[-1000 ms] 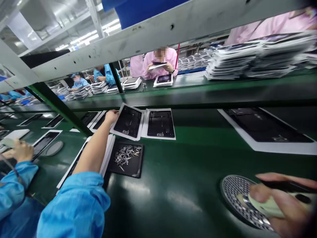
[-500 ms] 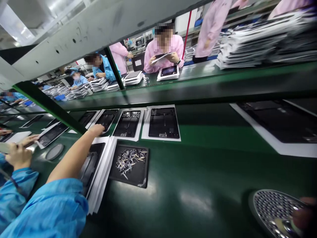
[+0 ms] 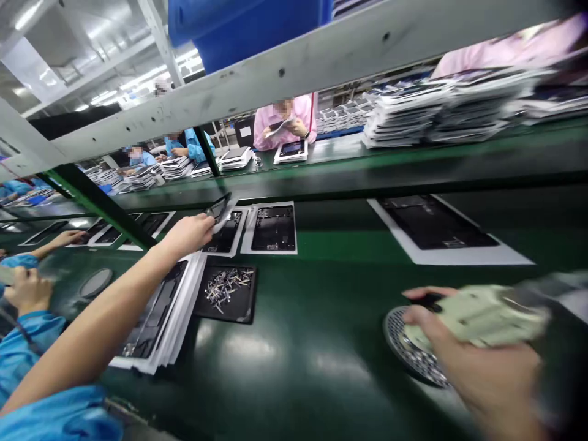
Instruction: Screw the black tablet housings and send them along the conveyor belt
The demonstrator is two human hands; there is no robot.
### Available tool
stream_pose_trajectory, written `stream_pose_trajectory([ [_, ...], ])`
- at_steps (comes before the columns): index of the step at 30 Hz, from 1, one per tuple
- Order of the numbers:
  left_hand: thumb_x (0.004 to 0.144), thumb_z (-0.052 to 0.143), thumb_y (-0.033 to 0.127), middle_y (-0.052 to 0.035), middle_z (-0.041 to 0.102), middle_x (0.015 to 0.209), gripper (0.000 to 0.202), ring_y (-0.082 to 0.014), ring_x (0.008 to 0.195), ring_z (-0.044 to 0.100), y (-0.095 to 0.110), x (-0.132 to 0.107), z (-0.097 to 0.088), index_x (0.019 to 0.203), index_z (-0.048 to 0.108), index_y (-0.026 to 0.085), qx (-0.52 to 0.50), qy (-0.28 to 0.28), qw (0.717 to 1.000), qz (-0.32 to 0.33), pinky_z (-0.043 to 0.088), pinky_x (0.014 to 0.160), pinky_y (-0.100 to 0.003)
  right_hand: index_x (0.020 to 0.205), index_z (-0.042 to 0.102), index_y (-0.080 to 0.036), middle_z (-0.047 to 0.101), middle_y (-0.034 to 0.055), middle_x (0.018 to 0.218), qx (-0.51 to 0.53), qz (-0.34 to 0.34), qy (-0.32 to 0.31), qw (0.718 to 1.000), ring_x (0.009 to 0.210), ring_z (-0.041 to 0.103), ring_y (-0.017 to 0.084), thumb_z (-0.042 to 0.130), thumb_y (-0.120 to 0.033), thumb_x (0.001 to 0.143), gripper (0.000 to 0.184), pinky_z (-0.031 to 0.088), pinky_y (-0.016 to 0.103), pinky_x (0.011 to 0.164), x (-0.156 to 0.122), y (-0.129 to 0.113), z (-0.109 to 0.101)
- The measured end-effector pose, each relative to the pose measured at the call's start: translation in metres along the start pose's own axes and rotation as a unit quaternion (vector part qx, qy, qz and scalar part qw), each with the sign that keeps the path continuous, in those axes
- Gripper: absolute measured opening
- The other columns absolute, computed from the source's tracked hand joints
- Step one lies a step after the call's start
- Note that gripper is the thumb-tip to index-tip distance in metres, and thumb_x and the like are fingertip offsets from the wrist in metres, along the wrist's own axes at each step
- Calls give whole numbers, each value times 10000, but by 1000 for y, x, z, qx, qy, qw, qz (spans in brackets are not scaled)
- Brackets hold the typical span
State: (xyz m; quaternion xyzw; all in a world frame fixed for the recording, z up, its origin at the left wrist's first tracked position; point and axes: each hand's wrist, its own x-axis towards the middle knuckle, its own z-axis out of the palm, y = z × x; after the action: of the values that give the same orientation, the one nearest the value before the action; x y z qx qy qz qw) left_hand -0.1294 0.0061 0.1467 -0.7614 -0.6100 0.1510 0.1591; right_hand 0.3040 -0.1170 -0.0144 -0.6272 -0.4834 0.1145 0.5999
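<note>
My left hand [image 3: 190,236] reaches across the line, its fingers closed on the edge of a tablet housing [image 3: 217,206]. That housing and its white sheet are tilted up off the belt. My right hand [image 3: 478,361] is wrapped round a pale green electric screwdriver [image 3: 482,315], somewhat blurred. The tool's front end is over a round perforated metal screw plate [image 3: 404,352]; its tip is hidden. Below my left wrist lies a stack of tablet housings with white sheets [image 3: 158,318]. Beside it, a black tray [image 3: 245,306] holds a pile of small metal parts [image 3: 225,288].
Tablet housings on white sheets [image 3: 274,228] lie along the belt, one larger-looking at right [image 3: 436,220]. A green post [image 3: 98,202] and a grey beam [image 3: 257,76] cross the view. A co-worker's hand [image 3: 30,291] is at far left. Opposite stand stacked housings [image 3: 408,116].
My left hand has closed on a housing and raised it from the belt, moving right. My right hand with the screwdriver has come further into view over the screw plate. The view has shifted.
</note>
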Motion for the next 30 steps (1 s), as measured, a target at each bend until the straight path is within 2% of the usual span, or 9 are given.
stream_pose_trajectory([
  [4, 902, 545, 86, -122, 677, 1006, 174, -271, 927, 674, 109, -72, -47, 997, 663, 173, -4, 15, 993, 118, 508, 772, -342, 878, 721, -216, 760, 42, 752, 100, 38, -50, 993, 586, 700, 208, 747, -428, 732, 258, 602, 371, 642, 3, -15, 6],
  [9, 892, 584, 74, -121, 663, 886, 144, -275, 796, 652, 227, -158, -43, 953, 676, 165, -34, 34, 957, 284, 495, 647, -386, 941, 697, -166, 770, 74, 809, 156, 51, -51, 985, 552, 691, 189, 778, -414, 717, 343, 613, 358, 620, 5, -13, 7],
  [13, 943, 505, 183, -136, 582, 748, 203, -258, 645, 599, 286, -196, -16, 863, 691, 167, -79, 86, 925, 362, 397, 493, -395, 940, 695, -153, 762, 84, 799, 170, 50, -61, 982, 537, 674, 188, 781, -459, 714, 390, 602, 360, 595, 6, -13, 8],
  [19, 977, 413, 226, -114, 514, 641, 360, -182, 486, 485, 341, -231, 18, 774, 711, 223, -114, 129, 890, 423, 234, 393, -315, 915, 716, -151, 730, 53, 697, 149, 57, -70, 985, 564, 688, 204, 778, -404, 715, 328, 605, 359, 636, 4, -11, 7],
  [22, 1008, 462, 277, -60, 665, 822, 317, -169, 649, 616, 340, -233, 34, 859, 741, 299, -151, 88, 888, 426, 432, 459, -320, 911, 716, -170, 750, 55, 737, 135, 60, -64, 987, 580, 699, 210, 780, -370, 706, 294, 613, 365, 656, 4, -6, 8],
  [24, 993, 542, 349, -17, 717, 912, 227, -160, 775, 673, 315, -219, 43, 899, 744, 307, -221, 40, 880, 418, 551, 619, -297, 918, 716, -183, 755, 50, 742, 133, 62, -58, 988, 590, 707, 217, 780, -378, 706, 295, 618, 369, 664, 4, -3, 8],
  [26, 972, 583, 346, -26, 732, 884, 201, -154, 786, 688, 271, -190, 51, 881, 739, 257, -283, -6, 883, 375, 567, 718, -257, 938, 717, -195, 760, 45, 749, 131, 61, -55, 988, 601, 714, 223, 779, -388, 714, 303, 622, 368, 669, 3, 0, 8],
  [28, 978, 530, 216, -66, 732, 900, 228, -195, 848, 698, 219, -153, 59, 898, 744, 203, -266, -17, 941, 207, 561, 779, -292, 951, 715, -205, 764, 40, 761, 126, 54, -60, 989, 602, 714, 221, 777, -389, 727, 296, 622, 362, 668, 3, 1, 9],
  [30, 981, 449, 137, -137, 722, 969, 296, -245, 911, 702, 171, -117, 69, 970, 745, 141, -243, -7, 964, 105, 555, 832, -354, 948, 713, -211, 767, 36, 767, 120, 45, -64, 990, 589, 708, 215, 771, -392, 736, 285, 621, 361, 668, 2, 2, 9],
])
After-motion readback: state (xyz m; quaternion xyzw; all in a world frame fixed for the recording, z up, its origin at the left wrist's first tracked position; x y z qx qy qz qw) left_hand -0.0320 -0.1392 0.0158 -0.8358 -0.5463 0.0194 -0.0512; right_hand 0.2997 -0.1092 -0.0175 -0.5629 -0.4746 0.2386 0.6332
